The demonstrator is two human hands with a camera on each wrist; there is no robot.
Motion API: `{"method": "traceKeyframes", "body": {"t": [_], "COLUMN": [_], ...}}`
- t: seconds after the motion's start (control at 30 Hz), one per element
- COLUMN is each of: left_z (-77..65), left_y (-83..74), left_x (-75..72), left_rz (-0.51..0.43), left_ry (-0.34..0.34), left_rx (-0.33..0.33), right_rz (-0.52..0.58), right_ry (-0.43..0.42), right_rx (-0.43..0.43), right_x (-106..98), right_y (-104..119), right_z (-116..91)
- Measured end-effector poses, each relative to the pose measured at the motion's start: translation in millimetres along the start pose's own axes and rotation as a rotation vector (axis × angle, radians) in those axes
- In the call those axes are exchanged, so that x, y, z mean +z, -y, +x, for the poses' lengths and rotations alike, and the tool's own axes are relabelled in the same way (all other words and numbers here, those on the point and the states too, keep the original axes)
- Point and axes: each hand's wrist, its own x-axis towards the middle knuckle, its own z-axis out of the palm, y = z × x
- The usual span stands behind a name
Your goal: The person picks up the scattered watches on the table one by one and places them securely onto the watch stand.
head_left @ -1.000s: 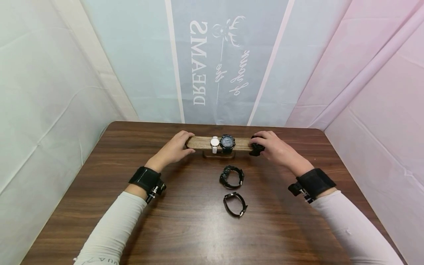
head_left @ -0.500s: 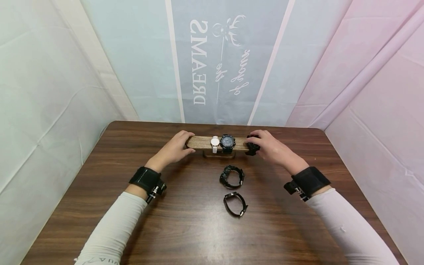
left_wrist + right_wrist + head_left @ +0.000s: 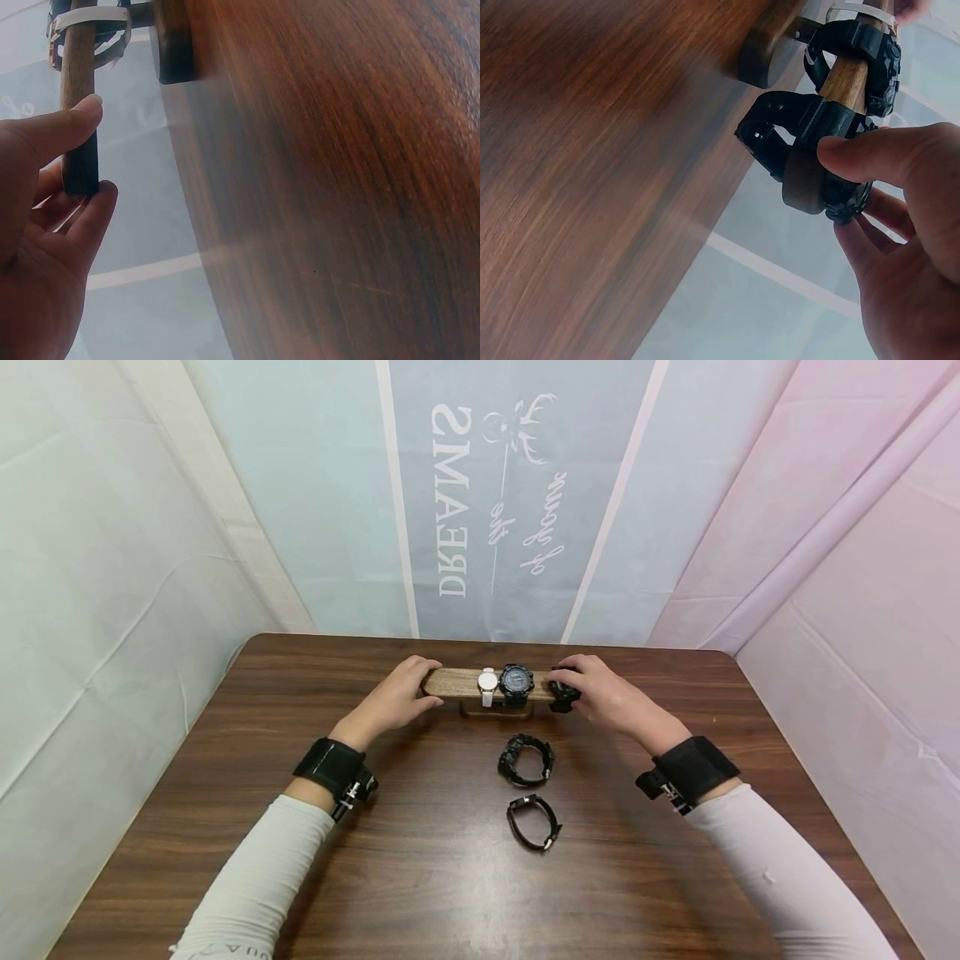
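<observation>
A wooden watch stand [image 3: 456, 683] holds its bar crosswise near the table's far edge. My left hand [image 3: 390, 697] grips the bar's left end, thumb on the near side and fingers on the far side, as the left wrist view shows. My right hand [image 3: 611, 693] pinches a black watch [image 3: 810, 142] whose strap loops round the bar's right end. Further in on the bar sit a black watch [image 3: 516, 682] with a large round dial and, left of it, a white-strapped watch [image 3: 487, 683].
Two more watches lie on the brown table [image 3: 420, 877] in front of the stand: a chunky black watch [image 3: 507, 762] and a slimmer black watch [image 3: 534, 799]. The stand's base [image 3: 759, 56] rests on the table. A printed curtain [image 3: 517, 510] hangs just behind.
My right hand has moved left, sliding the black watch along the bar towards the other two watches. The left hand has stayed at the bar's left end.
</observation>
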Motion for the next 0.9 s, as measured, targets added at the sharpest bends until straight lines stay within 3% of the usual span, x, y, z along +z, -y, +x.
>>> {"method": "traceKeyframes", "body": {"t": [0.6, 0.9], "left_z": [0.1, 0.2], "left_y": [0.5, 1.2], "left_x": [0.5, 1.5], "left_rz": [-0.01, -0.005], "left_ry": [-0.008, -0.008], "left_rx": [0.001, 0.011], "right_rz": [0.018, 0.023], "right_ry": [0.02, -0.013], "right_rx": [0.059, 0.036], "right_x": [2, 5], "right_y": [5, 5], "right_z": [8, 12]}}
